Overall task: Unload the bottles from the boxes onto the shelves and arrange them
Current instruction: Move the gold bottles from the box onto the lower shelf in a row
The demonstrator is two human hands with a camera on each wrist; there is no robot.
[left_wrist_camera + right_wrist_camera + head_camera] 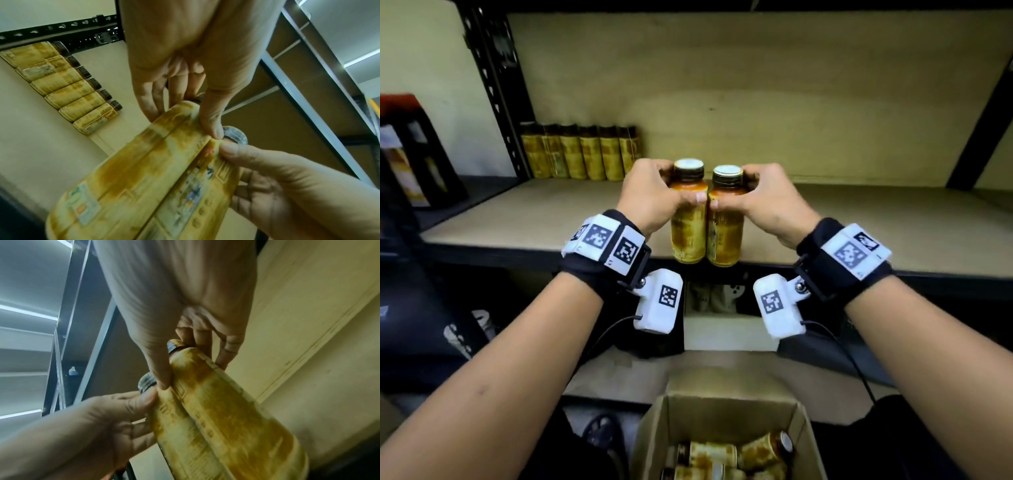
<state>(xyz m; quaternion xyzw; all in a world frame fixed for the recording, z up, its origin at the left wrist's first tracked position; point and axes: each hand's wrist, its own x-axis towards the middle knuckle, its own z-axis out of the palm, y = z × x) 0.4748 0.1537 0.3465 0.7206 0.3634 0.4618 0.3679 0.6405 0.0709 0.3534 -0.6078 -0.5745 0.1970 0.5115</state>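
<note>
Two yellow-labelled bottles with dark caps stand upright side by side, touching, at the front edge of the wooden shelf (551,219). My left hand (661,188) grips the left bottle (688,236) around its shoulder, thumb in front. My right hand (763,192) grips the right bottle (724,240) the same way. I cannot tell whether their bases touch the shelf. In the left wrist view my left hand (185,105) holds the left bottle (131,170). In the right wrist view my right hand (185,353) holds the right bottle (236,410).
A row of several matching bottles (582,154) stands against the shelf's back wall at the left, by the black upright (496,85). An open cardboard box (722,411) below my arms holds several bottles (709,455) lying down. A dark carton (410,150) stands far left.
</note>
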